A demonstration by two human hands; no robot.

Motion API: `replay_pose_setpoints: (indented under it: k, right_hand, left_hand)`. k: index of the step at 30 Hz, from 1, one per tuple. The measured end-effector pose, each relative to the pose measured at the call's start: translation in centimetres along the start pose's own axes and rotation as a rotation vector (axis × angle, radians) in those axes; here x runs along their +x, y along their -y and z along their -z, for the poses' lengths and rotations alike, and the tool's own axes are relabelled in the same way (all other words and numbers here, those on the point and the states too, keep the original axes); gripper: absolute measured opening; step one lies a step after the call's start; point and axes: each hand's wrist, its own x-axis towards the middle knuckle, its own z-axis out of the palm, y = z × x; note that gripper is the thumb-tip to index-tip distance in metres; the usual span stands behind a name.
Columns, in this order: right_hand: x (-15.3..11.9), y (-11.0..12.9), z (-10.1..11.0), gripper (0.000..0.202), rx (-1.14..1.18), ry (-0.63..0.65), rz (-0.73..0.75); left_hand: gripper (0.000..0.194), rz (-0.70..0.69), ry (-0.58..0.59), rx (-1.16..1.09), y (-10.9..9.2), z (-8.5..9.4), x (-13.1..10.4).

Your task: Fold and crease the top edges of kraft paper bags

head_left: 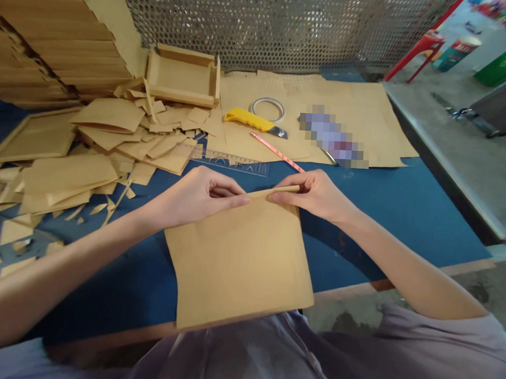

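Head view: had both hands clamped on a brown sheet (240, 262), left hand (199, 192) and right hand (320, 196) each pinching its far edge between thumb and fingers. Saw thumbs on the near side, fingers tucked behind, grips near each other but apart, likely for even control of the narrow raised lip along that edge. Could not tell folded from rolled there. Found the sheet over the near part of the blue table (360, 251), near edge close to the body, presumably for easy reach and a straight look down at the lip. Could not tell flat from slightly tilted

Noted yellow cutter (250, 120) and tape roll (268, 100) on the paper layers (359, 104) beyond the hands, probably within reach without crowding the sheet. Saw transparent ruler (233, 163) just past the left hand and pink rod (274, 149) running toward the right hand, contact unclear. Found scraps (165, 151) heaped at left, maybe to stay off the tools, with a shallow tray (180, 75) behind, near the perforated panel (278, 27). Saw cardboard stack (54, 20) at far left, likely piled to save table room
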Motion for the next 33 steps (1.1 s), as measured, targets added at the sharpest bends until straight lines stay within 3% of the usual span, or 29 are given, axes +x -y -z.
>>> replay_pose_setpoints:
  k: [5,15,33]
  right_hand:
    - [-0.07,0.06,0.01,0.022,-0.009,0.026,0.029]
    - [-0.2,-0.02,-0.57,0.015,-0.03,-0.043,0.066]
    - [-0.31,-0.15,-0.86,0.019,-0.097,-0.062,0.188]
  left_hand:
    - [0.019,0.04,-0.038,-0.039,-0.12,-0.27,-0.01]
    - [0.022,0.016,-0.073,-0.026,-0.02,-0.58,-0.23]
    - [0.013,0.013,-0.052,-0.118,-0.03,-0.5,0.0]
